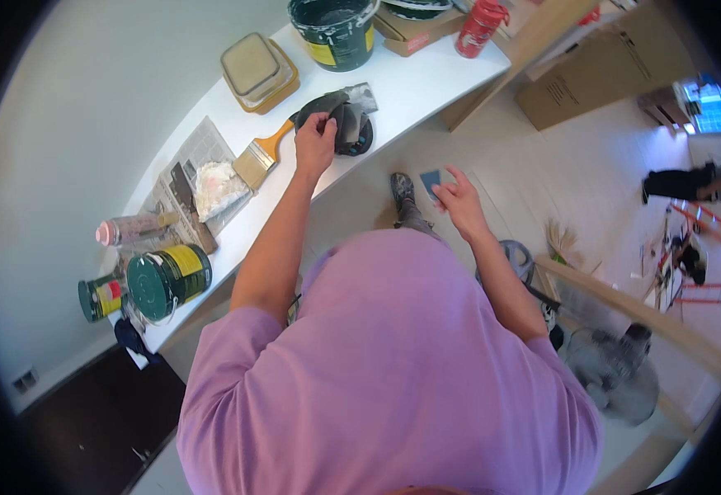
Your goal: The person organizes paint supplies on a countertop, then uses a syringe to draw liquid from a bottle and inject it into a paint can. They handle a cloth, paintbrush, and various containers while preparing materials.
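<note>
My left hand reaches over the white counter, thumb and fingertips pinched on a thin dark grey sheet. The sheet lies among a heap of black material whose kind I cannot make out. Just left of this hand rests a wide flat paintbrush with an orange handle. My right hand hangs in the air right of the counter, fingers apart and index finger stretched. Beside its fingertips shows a small blue-grey piece; whether the fingers touch it or it lies on the floor, I cannot tell.
On the counter stand a dark green bucket, stacked tubs, a red can, a white crumpled lump and green paint pails. A large cardboard box and a wooden rail are at right.
</note>
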A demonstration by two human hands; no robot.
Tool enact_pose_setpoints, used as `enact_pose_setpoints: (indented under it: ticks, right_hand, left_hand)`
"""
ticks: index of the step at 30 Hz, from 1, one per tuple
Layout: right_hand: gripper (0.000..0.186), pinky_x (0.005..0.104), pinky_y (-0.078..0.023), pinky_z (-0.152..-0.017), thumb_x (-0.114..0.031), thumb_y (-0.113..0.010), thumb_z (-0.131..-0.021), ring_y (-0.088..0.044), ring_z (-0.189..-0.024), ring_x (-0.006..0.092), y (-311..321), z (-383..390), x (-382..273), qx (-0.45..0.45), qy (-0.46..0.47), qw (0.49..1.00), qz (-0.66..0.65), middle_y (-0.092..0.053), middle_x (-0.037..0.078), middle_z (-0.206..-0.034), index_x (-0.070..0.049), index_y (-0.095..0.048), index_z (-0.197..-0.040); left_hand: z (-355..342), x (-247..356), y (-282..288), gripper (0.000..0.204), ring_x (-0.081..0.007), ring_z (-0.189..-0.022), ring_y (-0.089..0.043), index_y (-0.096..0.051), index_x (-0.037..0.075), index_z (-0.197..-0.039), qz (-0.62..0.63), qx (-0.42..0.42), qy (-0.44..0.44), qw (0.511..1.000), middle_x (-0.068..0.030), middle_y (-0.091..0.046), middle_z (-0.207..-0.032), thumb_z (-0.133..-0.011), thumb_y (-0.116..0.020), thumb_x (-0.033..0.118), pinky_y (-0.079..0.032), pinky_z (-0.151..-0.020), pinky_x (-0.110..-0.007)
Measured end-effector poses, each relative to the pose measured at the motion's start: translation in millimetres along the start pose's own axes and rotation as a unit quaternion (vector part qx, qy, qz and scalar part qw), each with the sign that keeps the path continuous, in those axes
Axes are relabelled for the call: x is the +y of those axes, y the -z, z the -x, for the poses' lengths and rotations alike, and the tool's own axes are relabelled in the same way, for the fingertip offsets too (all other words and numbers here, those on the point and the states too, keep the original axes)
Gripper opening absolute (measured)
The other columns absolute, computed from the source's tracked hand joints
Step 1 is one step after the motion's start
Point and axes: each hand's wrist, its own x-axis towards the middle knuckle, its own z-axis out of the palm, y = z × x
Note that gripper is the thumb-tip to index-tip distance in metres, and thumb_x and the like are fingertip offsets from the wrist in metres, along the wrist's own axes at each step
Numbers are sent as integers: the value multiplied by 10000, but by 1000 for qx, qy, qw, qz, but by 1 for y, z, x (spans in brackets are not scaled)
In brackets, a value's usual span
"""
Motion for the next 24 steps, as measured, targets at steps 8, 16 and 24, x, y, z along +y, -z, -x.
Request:
enact_pose_setpoints:
  ticks: [8, 16, 24]
  right_hand:
    - [381, 326, -571, -694, -224, -731, -937, -725, -721, 187, -113, -175, -62, -230, 93, 961, 119, -765, 150, -980, -31, -680, -1261]
    - [629, 308, -570, -707, -540, -676, -975, -665, -806, 179, -73, -174, -44, -198, -130, 970, 57, -709, 115, -1018, 33, -654, -1236]
    - [442, 266, -540, -654, -477, -696, -982, -589, -721, 125, -95, -193, -59, -259, -190, 943, 83, -604, 36, -868, -41, -661, -1046]
  left_hand:
    - [24, 19, 7, 244, -96, -781, -630, -672, -15, -1127, -14, 11, 58, 998, -56, -706, -884, -1020, -684, 204, -528, -727, -274]
    - [65, 12, -13, 398, -230, -868, -702, -638, -11, -1170, -121, 97, 27, 988, -144, -686, -991, -912, -797, 247, -561, -767, -361]
    - [67, -12, -8, 572, -204, -764, -700, -604, -91, -1265, 120, 22, 351, 928, -177, -720, -1046, -995, -667, 410, -570, -611, -342]
